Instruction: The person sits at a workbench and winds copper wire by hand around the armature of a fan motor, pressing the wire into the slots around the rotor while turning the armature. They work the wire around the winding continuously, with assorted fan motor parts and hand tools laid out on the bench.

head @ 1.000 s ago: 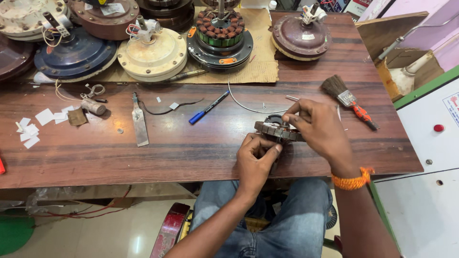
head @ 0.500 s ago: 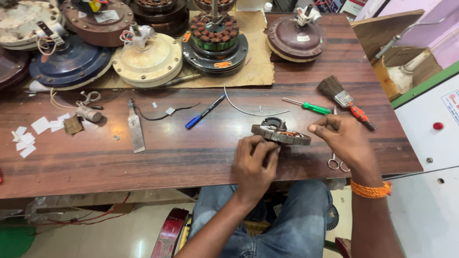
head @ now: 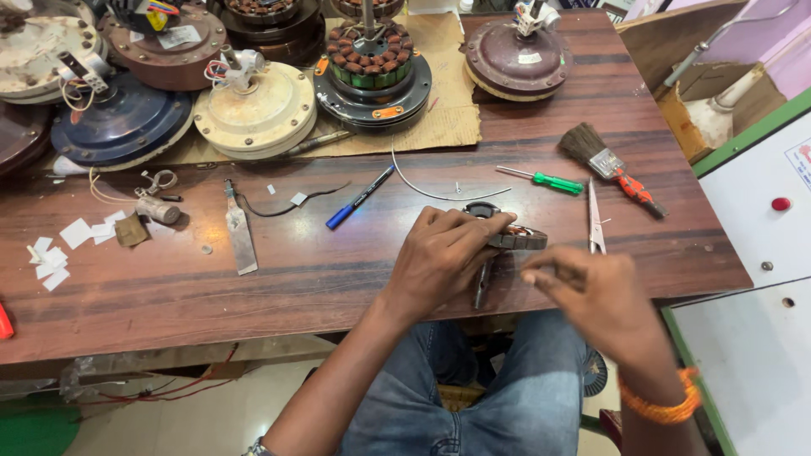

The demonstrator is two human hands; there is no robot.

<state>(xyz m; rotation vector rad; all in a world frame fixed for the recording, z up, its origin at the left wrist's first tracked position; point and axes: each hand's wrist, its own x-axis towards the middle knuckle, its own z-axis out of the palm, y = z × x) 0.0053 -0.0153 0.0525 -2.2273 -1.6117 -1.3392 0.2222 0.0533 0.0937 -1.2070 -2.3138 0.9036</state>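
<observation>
The left hand [head: 439,257] is gripping a small dark motor part [head: 514,239] with closed fingers on the worktop [head: 321,279]. The right hand [head: 596,291] is hovering just beside it, blurred, fingers loosely open and holding nothing.

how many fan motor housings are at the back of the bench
7 at least: white, brown, blue, cream, dark one behind, open stator, maroon. Edge-cut ones may add more.
</observation>
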